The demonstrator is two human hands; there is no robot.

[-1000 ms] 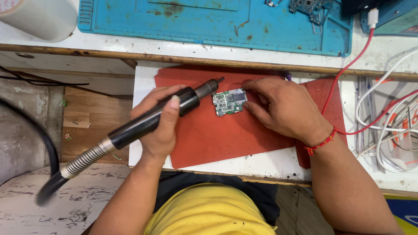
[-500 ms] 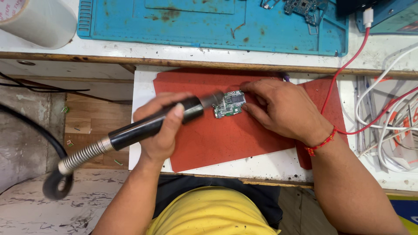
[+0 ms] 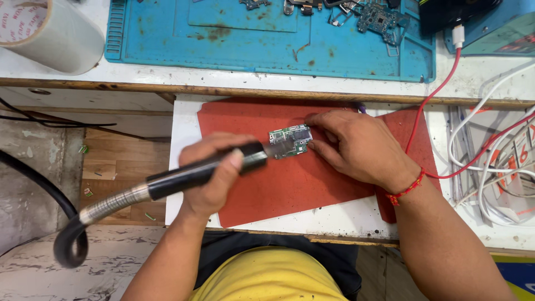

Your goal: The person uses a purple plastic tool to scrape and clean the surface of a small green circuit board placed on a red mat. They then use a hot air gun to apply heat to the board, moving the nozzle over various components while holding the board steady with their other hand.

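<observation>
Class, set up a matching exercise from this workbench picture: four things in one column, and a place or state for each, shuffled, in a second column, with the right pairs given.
Things
1. circuit board
2. rotary handpiece
3. roll of tape
4. blue mat

Places or states
A. at the bench's far left corner
B. gripped in the left hand
C. on the red mat, steadied by the right hand
D. on the upper shelf, bearing loose small parts

Pairs: 1-C, 2-B, 3-A, 4-D
</observation>
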